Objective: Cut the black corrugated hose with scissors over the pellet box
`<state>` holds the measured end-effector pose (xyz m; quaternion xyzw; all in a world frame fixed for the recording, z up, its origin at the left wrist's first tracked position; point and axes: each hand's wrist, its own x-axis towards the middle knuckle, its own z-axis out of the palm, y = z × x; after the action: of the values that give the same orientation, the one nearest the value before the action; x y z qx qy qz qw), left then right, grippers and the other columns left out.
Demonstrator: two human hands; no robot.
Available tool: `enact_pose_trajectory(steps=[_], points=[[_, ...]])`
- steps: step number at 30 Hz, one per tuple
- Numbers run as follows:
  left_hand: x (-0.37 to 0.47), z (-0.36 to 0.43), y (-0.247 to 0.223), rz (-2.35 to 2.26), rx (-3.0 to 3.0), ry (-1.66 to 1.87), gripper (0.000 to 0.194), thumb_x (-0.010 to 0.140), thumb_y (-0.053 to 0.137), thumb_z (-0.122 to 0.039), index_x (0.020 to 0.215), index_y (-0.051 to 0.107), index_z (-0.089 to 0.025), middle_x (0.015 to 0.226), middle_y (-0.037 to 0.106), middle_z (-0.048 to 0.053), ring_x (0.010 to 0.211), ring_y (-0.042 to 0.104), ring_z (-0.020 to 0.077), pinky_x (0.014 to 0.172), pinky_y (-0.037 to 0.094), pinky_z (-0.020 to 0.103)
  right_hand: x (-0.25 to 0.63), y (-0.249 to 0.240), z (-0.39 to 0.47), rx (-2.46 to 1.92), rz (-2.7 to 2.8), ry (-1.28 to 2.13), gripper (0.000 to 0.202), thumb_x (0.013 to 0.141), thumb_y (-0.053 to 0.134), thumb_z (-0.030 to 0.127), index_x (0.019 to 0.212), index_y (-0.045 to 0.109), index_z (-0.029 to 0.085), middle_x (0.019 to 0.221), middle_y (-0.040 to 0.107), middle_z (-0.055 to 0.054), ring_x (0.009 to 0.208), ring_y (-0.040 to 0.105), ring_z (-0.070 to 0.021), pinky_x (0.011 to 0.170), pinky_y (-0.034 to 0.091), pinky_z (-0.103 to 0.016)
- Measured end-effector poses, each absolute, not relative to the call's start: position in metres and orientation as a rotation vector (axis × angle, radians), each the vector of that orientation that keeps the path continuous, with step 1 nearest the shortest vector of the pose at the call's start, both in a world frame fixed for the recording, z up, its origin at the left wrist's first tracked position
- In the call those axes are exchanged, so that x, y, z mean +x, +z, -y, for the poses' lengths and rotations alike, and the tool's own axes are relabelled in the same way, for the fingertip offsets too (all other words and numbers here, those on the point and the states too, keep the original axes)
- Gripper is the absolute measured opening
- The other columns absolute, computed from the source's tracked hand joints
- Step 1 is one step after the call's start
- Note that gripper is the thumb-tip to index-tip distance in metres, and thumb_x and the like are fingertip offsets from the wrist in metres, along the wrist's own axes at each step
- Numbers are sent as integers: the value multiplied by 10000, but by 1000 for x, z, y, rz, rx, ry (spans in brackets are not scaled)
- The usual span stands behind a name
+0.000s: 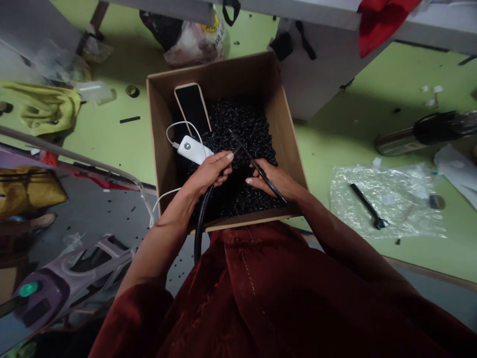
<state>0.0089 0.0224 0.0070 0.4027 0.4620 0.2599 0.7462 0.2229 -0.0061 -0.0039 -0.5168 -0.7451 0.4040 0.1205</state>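
Observation:
My left hand [211, 171] grips the upper end of a black flexible hose [199, 226] that curves down toward my lap. A thin black rod [257, 166] is pinched in my right hand [274, 180], slanting up-left toward the hose end. Both hands hover over an open cardboard box [162, 149] filled with several small black parts [248, 127]. Inside the box a phone [192, 107] leans against the back-left wall, and a white power bank [194, 148] with a white cable lies just left of my left hand.
On the green floor to the right, a clear plastic sheet [387, 199] carries another black rod [367, 205]. A dark cylinder [428, 130] lies far right. Yellow cloth [46, 107] sits at the left, bags [194, 35] behind the box, grey furniture [316, 74] behind right.

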Motion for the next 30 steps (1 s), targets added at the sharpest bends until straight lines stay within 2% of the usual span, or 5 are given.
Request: enact_pose_trajectory(steps=[11,30], points=[[9,-22,11,-994,837,587,247,867,547,-417,924,512,-179,571,369,-72,356,281,9,339,156,148,224,-2,6,-1475,2119,1326,569,816,519,556,1239,436,184,1102,588,-111,923,592,-236,765,472,-370],[10,-22,8,-1001,831,569,224,871,543,-414,895,505,-195,570,377,-69,352,291,11,350,147,152,223,-4,6,-1511,2156,1279,550,828,493,565,1229,463,189,1069,620,-104,909,608,-252,766,467,-375]])
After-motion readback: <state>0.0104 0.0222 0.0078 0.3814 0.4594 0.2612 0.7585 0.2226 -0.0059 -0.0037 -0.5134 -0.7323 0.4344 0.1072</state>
